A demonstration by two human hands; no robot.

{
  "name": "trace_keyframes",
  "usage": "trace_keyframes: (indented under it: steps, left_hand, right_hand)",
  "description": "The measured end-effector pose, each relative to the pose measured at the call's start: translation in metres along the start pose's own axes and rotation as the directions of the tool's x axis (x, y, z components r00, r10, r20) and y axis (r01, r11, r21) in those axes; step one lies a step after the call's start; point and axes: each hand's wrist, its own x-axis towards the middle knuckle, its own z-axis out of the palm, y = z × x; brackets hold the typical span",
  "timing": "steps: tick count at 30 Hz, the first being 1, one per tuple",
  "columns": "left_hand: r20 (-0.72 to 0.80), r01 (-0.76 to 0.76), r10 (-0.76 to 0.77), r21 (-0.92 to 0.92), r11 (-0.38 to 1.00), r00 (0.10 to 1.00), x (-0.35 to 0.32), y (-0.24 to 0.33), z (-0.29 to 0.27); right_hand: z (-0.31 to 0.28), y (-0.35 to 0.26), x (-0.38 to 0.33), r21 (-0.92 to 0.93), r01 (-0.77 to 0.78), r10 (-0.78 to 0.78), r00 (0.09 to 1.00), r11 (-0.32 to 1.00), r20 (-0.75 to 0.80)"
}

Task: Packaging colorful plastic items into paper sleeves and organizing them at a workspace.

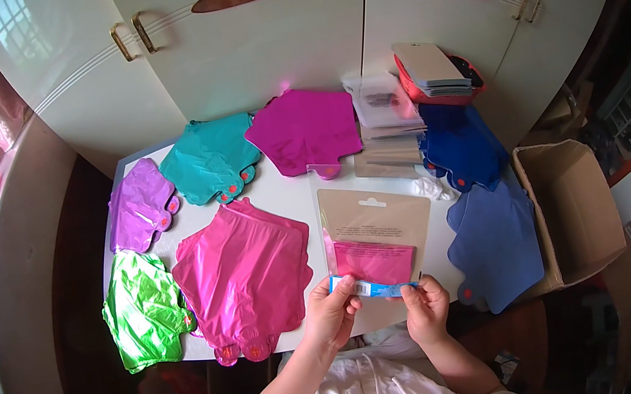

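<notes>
Low in the centre of the frame, the left hand [332, 308] and right hand [425, 305] each pinch one end of a small blue strip [371, 288], held level over the bottom edge of a brown pouch [377, 241] with a pink foil piece inside. Flat foil balloons [244, 271] in pink, green, purple, teal and blue lie around it on the white table [282, 194].

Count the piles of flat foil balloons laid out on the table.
7: purple, teal, magenta along the back; green and pink in front; two blue piles right. Others may be hidden.
</notes>
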Motion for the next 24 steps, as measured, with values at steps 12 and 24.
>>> trace_keyframes:
  steps: [12, 24]
  left_hand:
    - [-0.012, -0.234, 0.251, 0.322, 0.917, 0.968, 0.003, -0.008, -0.016]
    - [0.113, -0.305, 0.284, 0.429, 0.850, 0.952, -0.002, -0.005, -0.005]
  right_hand:
    - [0.008, 0.001, -0.002, -0.016, -0.100, 0.098, 0.991, 0.995, -0.095]
    - [0.010, 0.005, 0.000, -0.024, -0.100, 0.097, 0.989, 0.995, -0.114]
